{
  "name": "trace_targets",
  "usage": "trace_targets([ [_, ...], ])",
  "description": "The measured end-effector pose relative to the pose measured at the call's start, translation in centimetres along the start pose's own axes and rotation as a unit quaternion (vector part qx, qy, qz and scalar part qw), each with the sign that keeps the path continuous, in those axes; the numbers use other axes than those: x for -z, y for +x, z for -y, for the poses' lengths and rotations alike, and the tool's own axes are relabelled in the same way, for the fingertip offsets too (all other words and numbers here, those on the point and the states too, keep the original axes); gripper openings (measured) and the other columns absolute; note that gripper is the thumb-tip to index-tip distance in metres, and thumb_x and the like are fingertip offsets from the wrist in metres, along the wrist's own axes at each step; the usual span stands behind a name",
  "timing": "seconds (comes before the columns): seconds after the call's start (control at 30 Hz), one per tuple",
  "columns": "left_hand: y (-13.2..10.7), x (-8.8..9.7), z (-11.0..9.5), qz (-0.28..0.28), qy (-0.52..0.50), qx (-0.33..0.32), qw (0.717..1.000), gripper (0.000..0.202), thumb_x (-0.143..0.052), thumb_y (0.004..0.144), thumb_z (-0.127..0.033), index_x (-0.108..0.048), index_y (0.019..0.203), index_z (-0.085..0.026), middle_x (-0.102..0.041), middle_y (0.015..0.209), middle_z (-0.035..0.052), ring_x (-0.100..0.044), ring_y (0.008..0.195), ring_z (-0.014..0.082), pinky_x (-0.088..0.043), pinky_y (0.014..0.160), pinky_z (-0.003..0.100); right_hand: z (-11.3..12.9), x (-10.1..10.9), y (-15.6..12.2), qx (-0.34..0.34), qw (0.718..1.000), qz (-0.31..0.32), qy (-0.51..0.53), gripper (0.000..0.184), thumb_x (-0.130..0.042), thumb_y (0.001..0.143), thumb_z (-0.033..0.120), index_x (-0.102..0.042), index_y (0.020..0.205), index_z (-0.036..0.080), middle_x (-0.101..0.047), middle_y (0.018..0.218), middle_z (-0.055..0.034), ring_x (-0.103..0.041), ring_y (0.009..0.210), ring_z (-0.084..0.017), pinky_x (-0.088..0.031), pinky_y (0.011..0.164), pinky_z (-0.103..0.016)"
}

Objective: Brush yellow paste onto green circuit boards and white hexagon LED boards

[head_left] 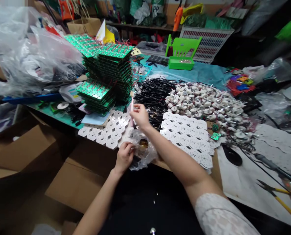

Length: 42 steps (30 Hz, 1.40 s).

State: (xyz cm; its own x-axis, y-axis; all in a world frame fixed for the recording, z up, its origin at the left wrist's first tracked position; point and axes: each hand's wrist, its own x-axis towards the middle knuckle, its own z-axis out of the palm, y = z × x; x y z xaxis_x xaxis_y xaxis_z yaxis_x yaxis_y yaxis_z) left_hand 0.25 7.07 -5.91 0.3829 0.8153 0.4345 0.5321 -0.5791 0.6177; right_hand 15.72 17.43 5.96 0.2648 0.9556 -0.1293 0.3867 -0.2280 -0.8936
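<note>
My right hand (140, 116) is closed around a slim pink-handled brush (132, 103), its pale beige tip pointing up and away from me. Below it, my left hand (124, 156) pinches the edge of a crumpled clear plastic bag (149, 156) at the table's front edge. Inside the bag's opening shows a small round container (143, 143) with something amber-brown in it. White perforated circuit panels (112, 132) lie just left of the hands. Another stack of white panels (185, 137) sits to the right, beneath my right forearm.
Tall stacks of green circuit boards (116, 70) rise at the left. Black cables (155, 94) and a heap of white parts (201, 101) cover the middle. Pliers (274, 192) and a soldering iron (269, 163) lie at right. Open cardboard boxes (79, 176) stand below left.
</note>
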Motion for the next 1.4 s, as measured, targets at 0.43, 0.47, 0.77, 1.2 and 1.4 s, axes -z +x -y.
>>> trace_targets([
  [0.43,-1.5,0.4,-1.0,-0.023,0.048,-0.057,0.997,0.027,-0.051,0.091,-0.007,-0.068,0.108,-0.02,-0.062,0.089,0.0063,-0.056,0.082,0.0188,-0.047,0.075,0.033,-8.8,9.6,-14.8,0.293,0.838,0.065,-0.456,0.04,-0.05,0.099,0.044,-0.064,0.128,0.021,-0.059,0.084,-0.005,-0.046,0.062,-0.012,-0.023,0.051,-0.026],
  [0.47,-1.6,0.5,-0.8,-0.027,0.051,-0.06,0.997,0.027,-0.051,0.09,-0.006,-0.069,0.105,-0.02,-0.062,0.088,0.0062,-0.055,0.081,0.0187,-0.047,0.075,0.033,-9.0,9.5,-14.8,0.297,0.831,0.056,-0.468,0.039,-0.049,0.099,0.044,-0.064,0.127,0.021,-0.059,0.083,-0.0049,-0.045,0.061,-0.012,-0.022,0.052,-0.027],
  [0.77,-1.9,2.7,-2.4,-0.029,0.134,-0.049,0.989,0.025,-0.06,0.084,-0.009,-0.071,0.102,-0.022,-0.064,0.1,0.0093,-0.058,0.094,0.0238,-0.047,0.084,0.04,-9.7,11.0,-15.2,0.311,0.815,0.016,-0.488,0.034,-0.045,0.101,0.02,-0.064,0.128,0.028,-0.056,0.078,-0.0028,-0.04,0.06,-0.011,-0.02,0.054,-0.028],
  [1.2,-4.7,-1.8,-6.3,0.051,0.13,-0.068,0.988,0.026,-0.06,0.091,-0.019,-0.065,0.116,-0.021,-0.07,0.113,0.0082,-0.061,0.107,0.0251,-0.031,0.111,0.053,-8.4,10.5,-15.0,0.328,0.791,0.078,-0.511,0.028,-0.052,0.097,0.021,-0.067,0.121,0.023,-0.062,0.084,-0.0059,-0.05,0.066,-0.013,-0.024,0.056,-0.029],
  [1.4,-3.4,-1.1,-4.3,0.041,0.131,-0.044,0.99,0.021,-0.06,0.091,-0.021,-0.068,0.11,-0.021,-0.069,0.113,0.0096,-0.059,0.116,0.0265,-0.034,0.111,0.051,-7.9,10.9,-14.6,0.316,0.813,0.074,-0.484,0.028,-0.048,0.098,0.018,-0.069,0.116,0.022,-0.064,0.085,-0.0058,-0.053,0.063,-0.013,-0.025,0.053,-0.027],
])
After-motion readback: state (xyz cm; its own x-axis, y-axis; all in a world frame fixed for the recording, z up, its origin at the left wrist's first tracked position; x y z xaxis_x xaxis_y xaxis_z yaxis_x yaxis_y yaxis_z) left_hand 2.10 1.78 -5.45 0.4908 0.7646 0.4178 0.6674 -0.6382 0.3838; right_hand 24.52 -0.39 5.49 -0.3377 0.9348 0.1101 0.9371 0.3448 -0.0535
